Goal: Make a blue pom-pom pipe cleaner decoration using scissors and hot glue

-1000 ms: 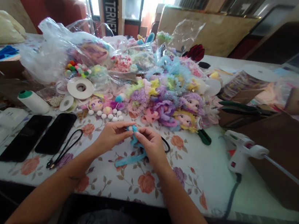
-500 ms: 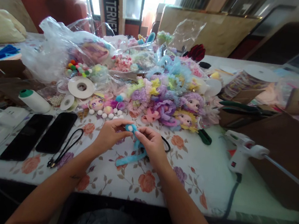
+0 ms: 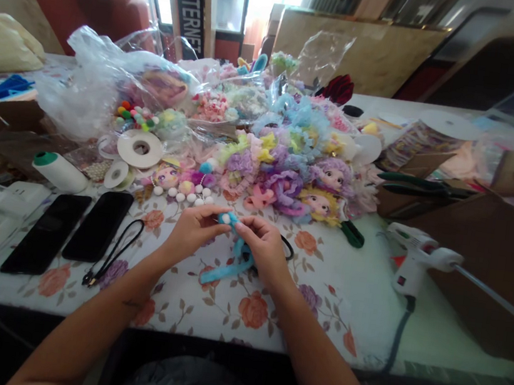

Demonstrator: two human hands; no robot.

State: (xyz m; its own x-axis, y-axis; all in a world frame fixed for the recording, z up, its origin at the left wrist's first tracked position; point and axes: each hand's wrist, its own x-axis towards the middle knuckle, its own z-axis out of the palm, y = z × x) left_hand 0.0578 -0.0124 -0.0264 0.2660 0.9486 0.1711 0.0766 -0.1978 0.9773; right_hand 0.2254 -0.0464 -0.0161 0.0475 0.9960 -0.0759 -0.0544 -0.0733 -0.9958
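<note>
Above the flowered tablecloth, my left hand pinches one end of a light blue fuzzy strip between thumb and fingers. A small round white piece shows on that end. From the other side, my right hand grips the same strip close by, thumb on top. The strip's loose tail hangs below and trails to the left over the cloth. A black cord loop sticks out behind my right hand, which hides the rest of it.
Doll-face and ruffled trims are heaped at the back with plastic bags. On the left lie two phones, a black strap, a thread cone and ribbon spools. A glue gun and cardboard box stand right.
Both hands, still pinching the blue strip, have shifted very slightly to the right. The white piece has moved with them, and the strip's tail lies nearly as before.
</note>
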